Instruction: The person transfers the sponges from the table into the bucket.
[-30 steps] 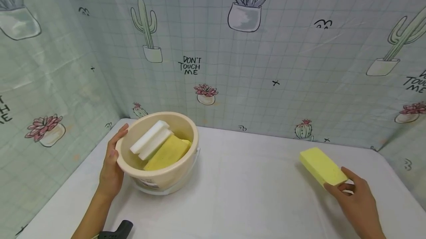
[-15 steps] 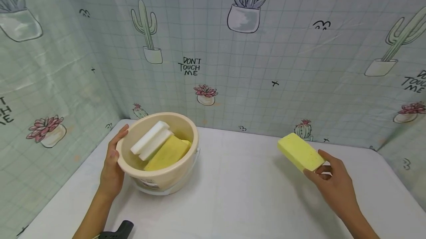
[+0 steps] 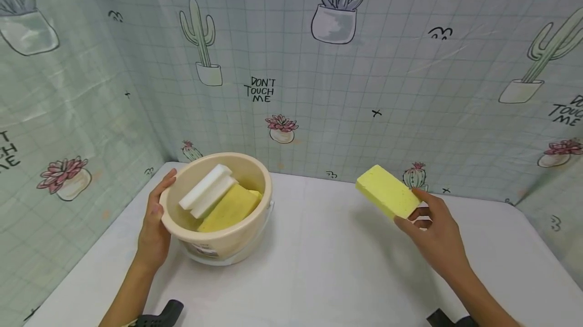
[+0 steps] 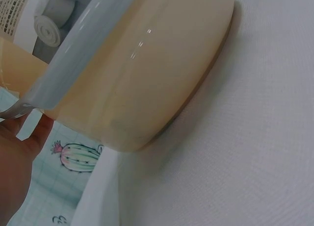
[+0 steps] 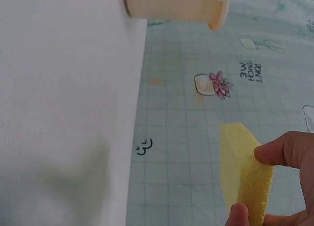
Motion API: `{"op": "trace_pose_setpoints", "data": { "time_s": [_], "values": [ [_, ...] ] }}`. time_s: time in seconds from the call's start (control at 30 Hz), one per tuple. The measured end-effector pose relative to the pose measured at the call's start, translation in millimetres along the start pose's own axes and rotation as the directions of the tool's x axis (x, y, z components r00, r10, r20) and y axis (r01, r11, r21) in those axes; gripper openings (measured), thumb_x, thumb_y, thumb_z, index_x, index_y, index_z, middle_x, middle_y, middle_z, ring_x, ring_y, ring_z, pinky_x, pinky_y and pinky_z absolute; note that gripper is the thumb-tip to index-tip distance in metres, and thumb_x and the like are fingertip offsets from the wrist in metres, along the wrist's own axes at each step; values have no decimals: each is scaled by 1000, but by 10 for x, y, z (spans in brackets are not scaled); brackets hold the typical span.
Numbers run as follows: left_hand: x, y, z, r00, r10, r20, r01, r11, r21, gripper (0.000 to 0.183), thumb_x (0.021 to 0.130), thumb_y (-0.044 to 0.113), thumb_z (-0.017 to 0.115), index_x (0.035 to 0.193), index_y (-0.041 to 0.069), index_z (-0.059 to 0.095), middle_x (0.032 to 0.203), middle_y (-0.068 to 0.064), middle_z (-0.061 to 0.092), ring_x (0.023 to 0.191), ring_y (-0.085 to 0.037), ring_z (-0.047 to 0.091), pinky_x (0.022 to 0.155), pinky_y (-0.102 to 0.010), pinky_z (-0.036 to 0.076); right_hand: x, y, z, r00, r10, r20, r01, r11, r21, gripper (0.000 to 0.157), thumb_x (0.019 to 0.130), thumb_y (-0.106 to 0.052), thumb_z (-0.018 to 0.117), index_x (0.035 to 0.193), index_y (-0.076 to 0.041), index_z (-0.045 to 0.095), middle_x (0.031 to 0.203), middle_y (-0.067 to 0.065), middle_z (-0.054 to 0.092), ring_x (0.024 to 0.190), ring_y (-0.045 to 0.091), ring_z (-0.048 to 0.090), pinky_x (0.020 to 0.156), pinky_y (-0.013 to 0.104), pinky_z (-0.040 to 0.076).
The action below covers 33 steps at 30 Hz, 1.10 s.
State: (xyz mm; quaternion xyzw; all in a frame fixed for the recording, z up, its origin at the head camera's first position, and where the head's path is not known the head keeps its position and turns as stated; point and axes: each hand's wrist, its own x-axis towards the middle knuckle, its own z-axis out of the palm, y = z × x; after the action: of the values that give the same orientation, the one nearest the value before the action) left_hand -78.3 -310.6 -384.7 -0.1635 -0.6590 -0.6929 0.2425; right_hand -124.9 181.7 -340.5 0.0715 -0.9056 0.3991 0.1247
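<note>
A cream bucket (image 3: 237, 243) stands on the left of the table, its pale handle hanging down in front. My left hand (image 3: 154, 231) grips the left side of its rim, thumb over the edge. Inside lie white sponge blocks (image 3: 209, 190) and yellow sponges (image 3: 231, 209). On the right, my right hand (image 3: 434, 231) pinches one end of a yellow sponge (image 3: 387, 191) between thumb and fingers, raised above the table with its shadow below. In the right wrist view that sponge (image 5: 245, 172) is tilted on edge.
The white table (image 3: 319, 276) ends at a fabric backdrop (image 3: 291, 64) printed with cacti, which also hangs along the left and right sides. Dark wrist straps (image 3: 159, 315) show at the lower edge.
My right hand has carried the yellow sponge leftward and slightly up, toward the bucket. My left hand and the bucket have stayed in place.
</note>
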Motion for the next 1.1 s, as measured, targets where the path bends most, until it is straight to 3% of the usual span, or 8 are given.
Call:
{"op": "trace_pose_setpoints", "data": {
  "time_s": [0.23, 0.47, 0.63, 1.1],
  "values": [
    [14, 12, 11, 1000, -1, 3, 1, 1000, 8, 55, 101, 36, 31, 146, 5, 29, 157, -7, 12, 143, -23, 8, 110, -25, 18, 21, -100, 116, 1000, -13, 17, 13, 1000, 22, 71, 86, -20, 72, 144, -1, 36, 119, 14, 47, 89, 23, 53, 65, 13, 46],
    [26, 26, 16, 1000, -26, -9, 26, 1000, 16, 56, 101, 37, 32, 146, 4, 29, 157, -6, 13, 143, -23, 9, 109, -25, 19, 69, -243, 170, 999, -8, 42, 7, 1000, 30, 71, 85, -18, 72, 144, -1, 36, 112, 13, 50, 86, 25, 54, 63, 20, 49],
    [13, 53, 20, 999, -35, -15, 35, 999, 14, 56, 100, 37, 32, 146, 4, 30, 157, -5, 14, 143, -23, 10, 110, -25, 19, 126, -423, 200, 997, -54, 62, 49, 996, 76, 71, 86, -19, 72, 145, -3, 35, 109, 13, 53, 86, 24, 53, 65, 21, 48],
    [-2, 4, -18, 1000, 17, 23, -18, 999, 34, 54, 102, 32, 28, 147, 4, 28, 157, -8, 11, 143, -24, 9, 108, -22, 22, 245, -728, 379, 982, -167, 85, 156, 980, 125, 66, 84, -9, 71, 142, -4, 40, 118, 11, 54, 92, 24, 53, 72, 23, 48]
  ]
}}
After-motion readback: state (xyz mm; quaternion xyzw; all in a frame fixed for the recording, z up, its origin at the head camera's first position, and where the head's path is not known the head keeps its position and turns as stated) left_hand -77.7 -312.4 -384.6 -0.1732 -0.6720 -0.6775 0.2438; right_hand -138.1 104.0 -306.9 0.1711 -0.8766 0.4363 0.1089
